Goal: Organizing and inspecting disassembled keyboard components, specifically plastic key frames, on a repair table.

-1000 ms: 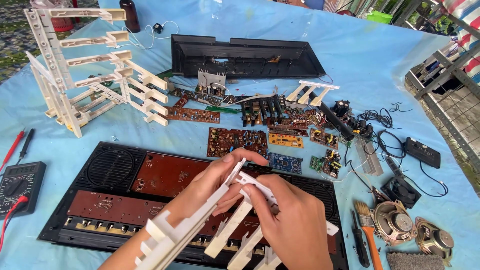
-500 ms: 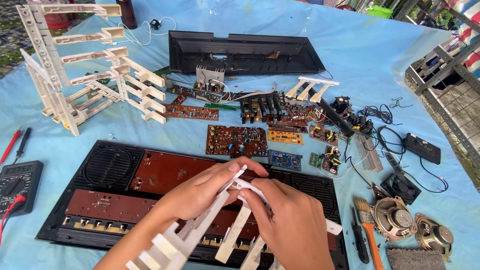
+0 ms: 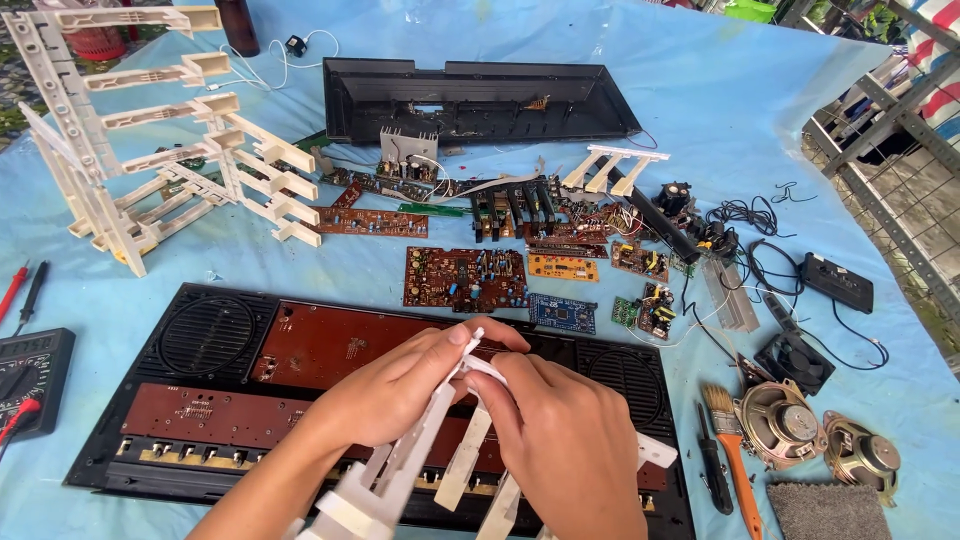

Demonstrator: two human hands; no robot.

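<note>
White plastic key strip (image 3: pixel 440 450), a row of piano-type keys on one rail, sits in both hands over the near edge of the table. Left hand (image 3: pixel 400 385): fingers curled round the upper end of the strip, thumb and forefinger pinching the tip of one key. Right hand (image 3: pixel 570 440): closed over the neighbouring keys, fingers pressed together, fingertips meeting the left thumb at that same tip. Palm side hidden; cannot tell how much of the rail it grips.

Directly beneath: the open black keyboard case (image 3: pixel 130 440) with two brown circuit boards (image 3: pixel 330 345) inside, contact side up.

Outward: a loose green-brown board (image 3: pixel 463 278) and a small blue board (image 3: pixel 562 312) just beyond the case. Paintbrush with orange handle (image 3: pixel 735 450), two loose speakers (image 3: pixel 785 425) and a grey pad (image 3: pixel 825 510) toward the near right corner. Multimeter (image 3: pixel 30 380) with red and black probes at the left edge. More white key strips (image 3: pixel 140 150) stacked at the far left corner; the black case lid (image 3: pixel 470 100) lies along the far side.

Risks, as judged:
- Keys look thin at the hinge; bending the pinched one against the rail could snap it.
- Strip hangs over bare boards; a slip would drop it onto the contacts and could scratch them.
- Long free end swings near the brush and speakers; a sweep could knock them off the edge.
</note>
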